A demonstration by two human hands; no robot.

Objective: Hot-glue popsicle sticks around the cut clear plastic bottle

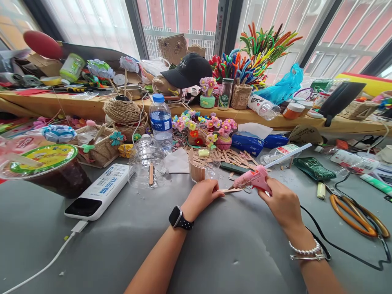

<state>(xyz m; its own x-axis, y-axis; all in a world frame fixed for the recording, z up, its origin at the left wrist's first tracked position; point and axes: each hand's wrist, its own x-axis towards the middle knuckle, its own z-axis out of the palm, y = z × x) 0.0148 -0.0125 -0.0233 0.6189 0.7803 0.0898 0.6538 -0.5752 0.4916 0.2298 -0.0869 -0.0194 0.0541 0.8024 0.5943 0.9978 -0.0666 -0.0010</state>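
Note:
My right hand (pixel 280 200) is wrapped round the handle of a pink hot glue gun (pixel 252 179). A long translucent glue stick (pixel 288 155) juts from its back end. The nozzle points left and down, at or just above a wooden craft stick (pixel 226 190). Pinched at its left end, that stick lies low over the table between thumb and fingers of my left hand (pixel 203 198). Just behind the left hand stands a curved wall of craft sticks (pixel 197 169) joined side by side. Loose craft sticks (pixel 235 157) lie in a heap farther back.
A lidded drink cup (pixel 45 171) and a white power bank (pixel 101 190) stand at left. Near the middle are a clear plastic piece (pixel 143 167) and a water bottle (pixel 161 122). Orange-handled scissors (pixel 352 216) and the black cord (pixel 337 247) lie at right.

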